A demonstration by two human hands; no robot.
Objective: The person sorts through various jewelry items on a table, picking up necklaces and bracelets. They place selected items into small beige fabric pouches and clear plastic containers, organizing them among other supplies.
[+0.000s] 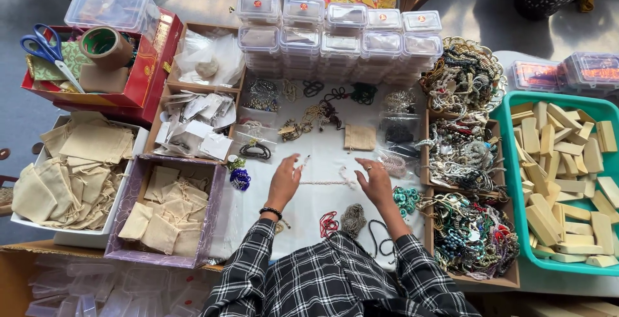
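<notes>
A pale beaded strand (327, 182) lies stretched across the white cloth (322, 201) between my two hands. My left hand (284, 180) hovers at its left end with fingers spread, a dark bead bracelet on the wrist. My right hand (374, 180) rests at the strand's right end, fingers apart and curled down. Whether either hand pinches the strand is unclear. Small bead pieces lie near: blue beads (240, 178), turquoise beads (405, 200), a red strand (328, 224), a grey tassel (353, 219).
Stacked clear lidded boxes (338, 33) stand at the back. Trays of beaded jewellery (467, 162) sit to the right, beside a teal bin (562, 267) of pale wooden blocks. Cloth pouches fill a purple box (127, 214) and a white tub (135, 144) on the left. Scissors (48, 48) and tape (104, 45) lie far left.
</notes>
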